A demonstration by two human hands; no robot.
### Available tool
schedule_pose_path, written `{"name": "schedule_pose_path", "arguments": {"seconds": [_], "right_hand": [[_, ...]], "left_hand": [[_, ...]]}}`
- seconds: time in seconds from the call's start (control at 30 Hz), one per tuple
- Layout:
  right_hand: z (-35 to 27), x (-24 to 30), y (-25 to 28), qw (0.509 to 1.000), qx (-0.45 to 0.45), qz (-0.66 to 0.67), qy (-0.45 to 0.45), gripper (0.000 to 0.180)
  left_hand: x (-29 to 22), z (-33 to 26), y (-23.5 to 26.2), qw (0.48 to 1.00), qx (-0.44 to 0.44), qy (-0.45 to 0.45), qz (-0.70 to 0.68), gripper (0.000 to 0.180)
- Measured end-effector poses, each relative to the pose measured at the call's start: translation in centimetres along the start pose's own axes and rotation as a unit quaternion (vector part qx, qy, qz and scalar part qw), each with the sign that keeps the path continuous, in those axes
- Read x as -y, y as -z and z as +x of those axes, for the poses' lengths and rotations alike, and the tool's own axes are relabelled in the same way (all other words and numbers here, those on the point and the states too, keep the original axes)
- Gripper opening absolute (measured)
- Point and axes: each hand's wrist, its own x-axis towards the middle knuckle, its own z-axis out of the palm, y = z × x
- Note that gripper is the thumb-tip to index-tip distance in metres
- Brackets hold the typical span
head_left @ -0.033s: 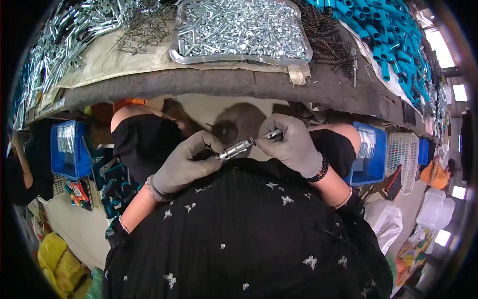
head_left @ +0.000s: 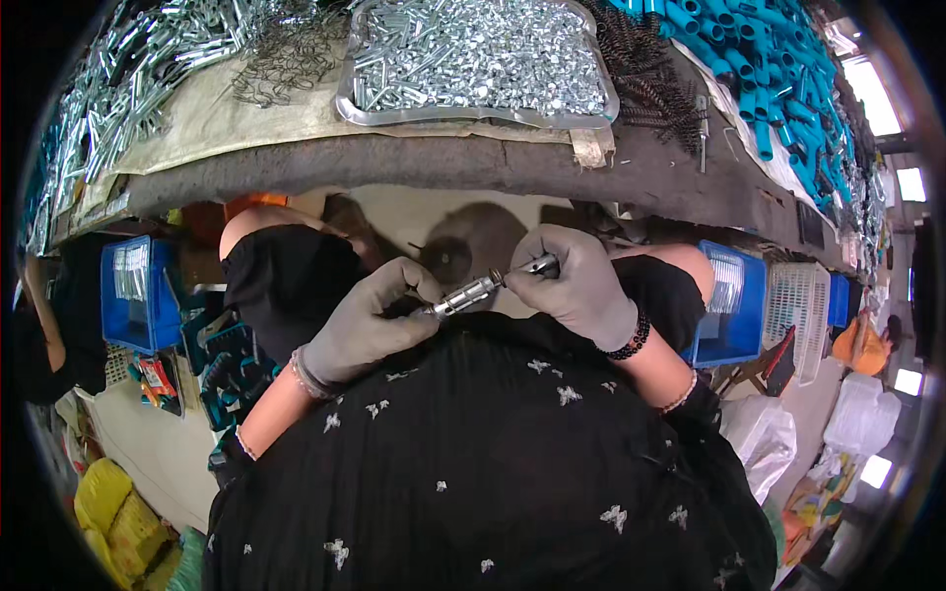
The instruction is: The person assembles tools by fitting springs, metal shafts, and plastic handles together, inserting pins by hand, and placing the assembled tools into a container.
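Over my lap, my left hand (head_left: 370, 325), in a grey glove, is closed on the lower left end of a shiny slotted metal tube (head_left: 465, 295). My right hand (head_left: 576, 286), gloved too, pinches a small silver metal rod (head_left: 539, 266) at the tube's upper right end. A thin dark ring or coil (head_left: 498, 278) shows where the two parts meet; how far the rod goes in is hidden by my fingers.
On the bench ahead, a tray (head_left: 473, 120) holds small metal pieces. Dark springs (head_left: 665, 89) and teal tubes (head_left: 759, 69) lie right, metal rods (head_left: 148, 89) left. Blue crates (head_left: 148, 335) stand at both sides. Another person's arm (head_left: 44, 315) shows far left.
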Motion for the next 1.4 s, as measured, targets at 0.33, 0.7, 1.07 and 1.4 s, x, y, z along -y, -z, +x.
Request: {"name": "schedule_pose_path", "arguments": {"seconds": [0.33, 0.7, 1.07, 1.4], "right_hand": [[0.3, -2.7, 0.0, 0.981, 0.101, 0.166, 0.007, 0.013], [-0.3, -3.2, -2.1, 0.979, -0.090, -0.015, 0.184, 0.012], [0.0, -1.7, -2.1, 0.951, -0.141, -0.114, 0.251, 0.020], [14.3, 9.9, 15.8, 0.859, -0.335, -0.292, 0.255, 0.022]], "left_hand": [[0.3, 0.6, -0.5, 1.000, -0.014, 0.022, 0.005, 0.019], [0.1, 2.1, -1.0, 0.999, 0.005, -0.021, 0.028, 0.017], [-0.4, 2.9, -1.8, 0.999, -0.008, -0.038, 0.007, 0.013], [-2.4, -0.3, -0.1, 0.987, -0.080, 0.058, -0.129, 0.015]]}}
